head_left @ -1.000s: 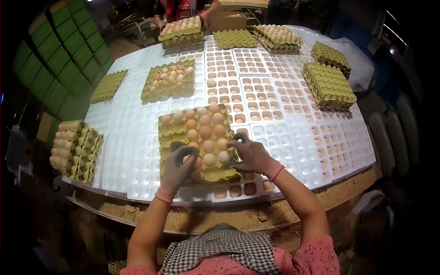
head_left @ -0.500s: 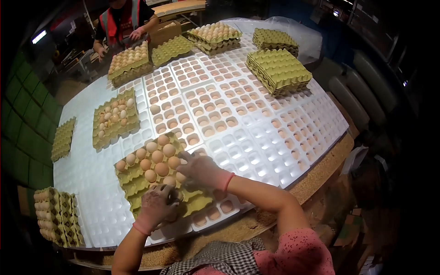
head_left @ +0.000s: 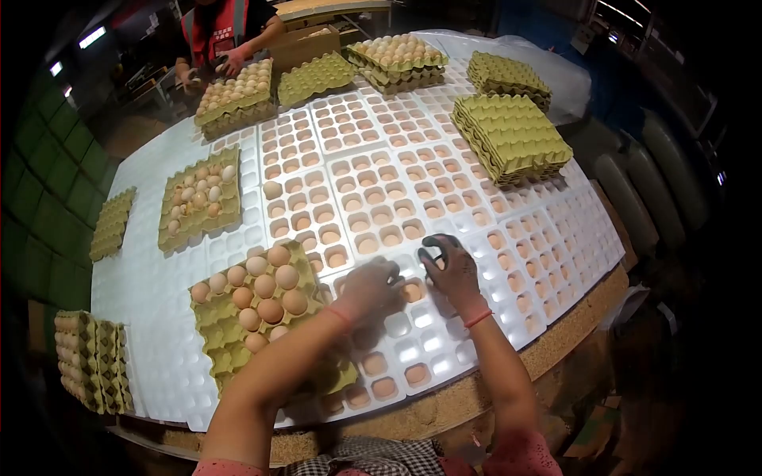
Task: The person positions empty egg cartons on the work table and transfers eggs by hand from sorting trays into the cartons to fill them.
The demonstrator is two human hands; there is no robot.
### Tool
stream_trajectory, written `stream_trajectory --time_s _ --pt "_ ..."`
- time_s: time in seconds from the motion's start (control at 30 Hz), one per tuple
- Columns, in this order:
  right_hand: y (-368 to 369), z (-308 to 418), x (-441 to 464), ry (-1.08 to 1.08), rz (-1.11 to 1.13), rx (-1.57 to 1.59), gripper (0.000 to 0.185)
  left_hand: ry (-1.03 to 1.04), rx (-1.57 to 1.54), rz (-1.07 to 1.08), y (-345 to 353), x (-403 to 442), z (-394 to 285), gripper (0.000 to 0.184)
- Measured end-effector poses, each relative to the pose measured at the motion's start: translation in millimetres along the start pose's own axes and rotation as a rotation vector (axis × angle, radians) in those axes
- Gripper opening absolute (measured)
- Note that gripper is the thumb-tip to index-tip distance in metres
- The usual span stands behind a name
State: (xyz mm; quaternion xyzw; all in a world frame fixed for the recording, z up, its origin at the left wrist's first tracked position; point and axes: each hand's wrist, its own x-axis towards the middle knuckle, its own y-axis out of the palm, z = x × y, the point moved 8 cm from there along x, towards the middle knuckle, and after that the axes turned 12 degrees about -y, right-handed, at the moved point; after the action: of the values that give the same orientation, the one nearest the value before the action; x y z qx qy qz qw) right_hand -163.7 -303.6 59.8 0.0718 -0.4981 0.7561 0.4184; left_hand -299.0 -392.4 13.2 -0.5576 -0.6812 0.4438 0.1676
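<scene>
My left hand (head_left: 375, 290), slightly blurred, is over the white celled trays with its fingers curled down; whatever is under them is hidden. Close to its right, my right hand (head_left: 448, 266) is low over the cells, thumb and fingers apart in a curve. A brown egg (head_left: 412, 291) sits in a cell between the hands. Beneath my left forearm is a yellow-green egg tray (head_left: 226, 346), with brown eggs (head_left: 271, 310) in its upper part and bare hollows at its left. Many cells of the white trays (head_left: 361, 184) hold eggs.
Another egg tray (head_left: 165, 230) lies at the left, near stacked filled trays (head_left: 87, 361). Piled yellow-green trays (head_left: 512, 135) stand at the right. Across the table, a person in a red vest (head_left: 230, 28) has hands by a filled stack (head_left: 236, 95). Green boxes (head_left: 48, 170) line the left.
Both hands have moved right from the egg tray to the white cells. Fewer eggs show in that tray's right part. The view has shifted and turned; the other person's hands are closer to the filled stack.
</scene>
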Motion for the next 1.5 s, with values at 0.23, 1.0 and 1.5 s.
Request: stream_trajectory --time_s 0.23,1.0,1.5 --pt "80.0 -12.8 7.2 -0.135 0.16 -0.188 0.027 0.105 0.194 -0.196 -38.6 -9.4 16.0 0.041" --pt "171.4 151.6 117.9 -0.24 0.636 0.43 0.047 -0.005 -0.654 -0.592 -193.9 -124.2 205.6 0.039" --pt "51.5 117.6 41.6 -0.178 0.368 0.268 0.06 0.053 0.638 -0.013 -153.8 -110.0 128.6 0.039"
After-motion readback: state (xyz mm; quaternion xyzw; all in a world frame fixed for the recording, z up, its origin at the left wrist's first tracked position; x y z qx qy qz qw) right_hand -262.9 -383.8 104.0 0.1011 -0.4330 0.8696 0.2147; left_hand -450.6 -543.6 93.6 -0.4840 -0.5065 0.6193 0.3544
